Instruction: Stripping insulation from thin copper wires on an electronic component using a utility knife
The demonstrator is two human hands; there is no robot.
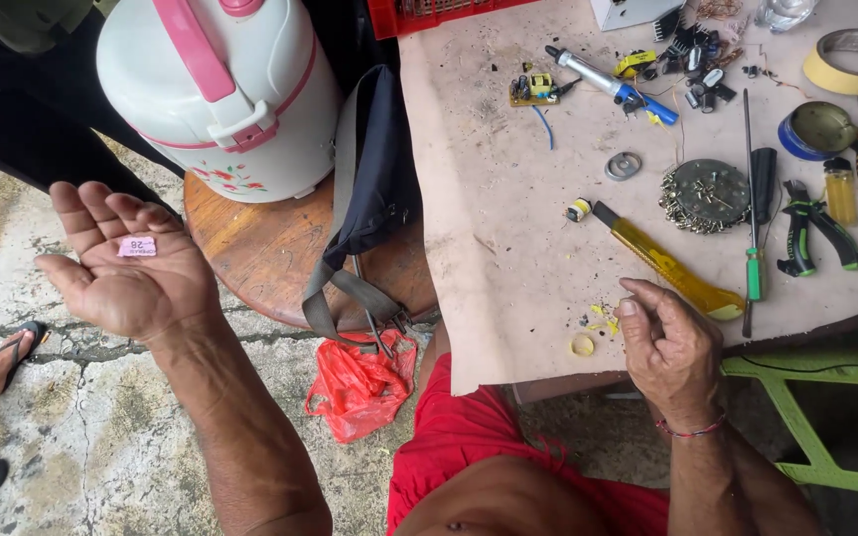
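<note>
My left hand (129,260) is stretched out to the left, palm up and fingers apart, with a small pink tag (137,246) lying flat on the palm. My right hand (669,342) rests at the front edge of the worktable (508,228), fingers loosely curled, and I cannot see anything held in it. A yellow-handled utility knife (662,260) lies just beyond the right hand's fingers. A small yellow ring (582,344) and yellow scraps sit on the table next to that hand.
A white and pink rice cooker (220,89) stands on a round wooden stool (260,253) with a dark bag (379,169) draped beside it. Screwdriver (752,218), pliers (814,233), tape roll (854,60) and a small circuit board (530,87) crowd the table. Another person's sandalled feet (7,357) stand at left.
</note>
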